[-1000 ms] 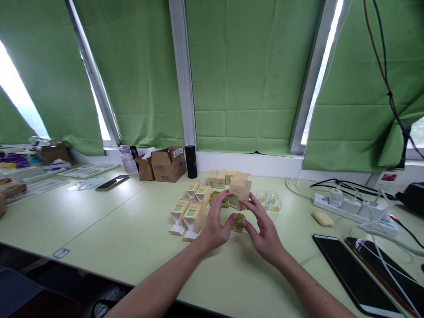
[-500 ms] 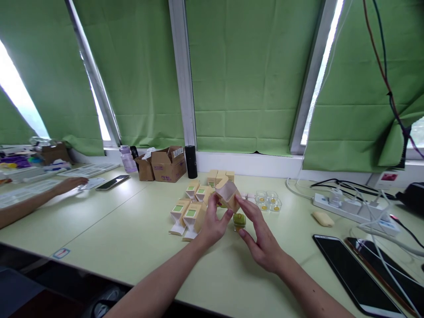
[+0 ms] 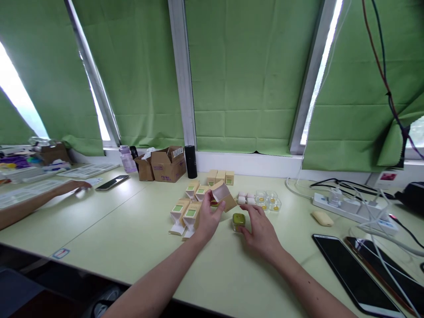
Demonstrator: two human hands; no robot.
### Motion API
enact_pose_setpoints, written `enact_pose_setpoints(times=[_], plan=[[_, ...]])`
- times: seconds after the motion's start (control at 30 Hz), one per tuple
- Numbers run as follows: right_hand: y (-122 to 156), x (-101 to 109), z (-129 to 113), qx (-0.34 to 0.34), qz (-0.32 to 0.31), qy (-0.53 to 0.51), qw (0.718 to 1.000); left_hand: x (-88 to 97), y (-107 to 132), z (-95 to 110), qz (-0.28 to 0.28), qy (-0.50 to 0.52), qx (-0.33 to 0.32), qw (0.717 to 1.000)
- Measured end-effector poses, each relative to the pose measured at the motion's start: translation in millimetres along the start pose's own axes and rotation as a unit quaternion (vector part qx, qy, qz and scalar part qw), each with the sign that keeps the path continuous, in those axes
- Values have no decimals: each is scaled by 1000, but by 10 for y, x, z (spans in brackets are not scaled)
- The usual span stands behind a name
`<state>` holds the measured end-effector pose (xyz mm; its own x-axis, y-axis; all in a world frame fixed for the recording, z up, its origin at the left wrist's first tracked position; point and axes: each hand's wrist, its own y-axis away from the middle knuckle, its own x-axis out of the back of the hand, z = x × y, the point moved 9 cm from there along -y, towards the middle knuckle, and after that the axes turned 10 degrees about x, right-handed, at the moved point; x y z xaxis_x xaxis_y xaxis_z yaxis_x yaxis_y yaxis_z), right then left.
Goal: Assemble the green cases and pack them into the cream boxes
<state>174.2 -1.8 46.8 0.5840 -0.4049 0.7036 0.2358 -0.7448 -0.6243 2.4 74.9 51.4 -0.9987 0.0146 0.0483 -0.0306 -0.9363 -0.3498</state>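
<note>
My left hand (image 3: 206, 217) grips a small tan carton (image 3: 223, 197), tilted with its open end toward me, just above the table. My right hand (image 3: 261, 229) rests low on the table, its fingers curled around a small clear jar with a green lid (image 3: 238, 221). To the left of the hands lie several more tan cartons with green labels (image 3: 186, 214), their flaps open. Three closed cartons (image 3: 220, 177) stand in a row behind them. Several clear little jars with yellow contents (image 3: 267, 199) sit just behind my right hand.
Brown cardboard boxes (image 3: 167, 164), a black cylinder (image 3: 190, 161) and a lilac bottle (image 3: 125, 159) stand by the window sill. Two phones (image 3: 354, 273) and a power strip with cables (image 3: 351, 206) lie at the right. Another person's hand (image 3: 71, 187) reaches near a phone (image 3: 111, 182) at the left.
The carton came down and left, tilted over, now held by my left hand alone. My right hand let go of it and dropped to the green-lidded jar. The other person's arm reached in.
</note>
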Motion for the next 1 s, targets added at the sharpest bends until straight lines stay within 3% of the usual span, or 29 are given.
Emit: enact_pose_setpoints(times=[0.2,0.47,0.67,1.0], plan=[[3,-54,202,-80,-48,43,995,37,-56,-142,14,-48,30,998],[46,38,491,-170,-63,79,980,-179,50,-69,-98,-99,49,989],[38,87,466,-178,-76,105,975,-245,129,-123,-122,-156,55,979],[42,80,530,-180,-99,121,971,-128,156,343,-86,-101,-76,988]])
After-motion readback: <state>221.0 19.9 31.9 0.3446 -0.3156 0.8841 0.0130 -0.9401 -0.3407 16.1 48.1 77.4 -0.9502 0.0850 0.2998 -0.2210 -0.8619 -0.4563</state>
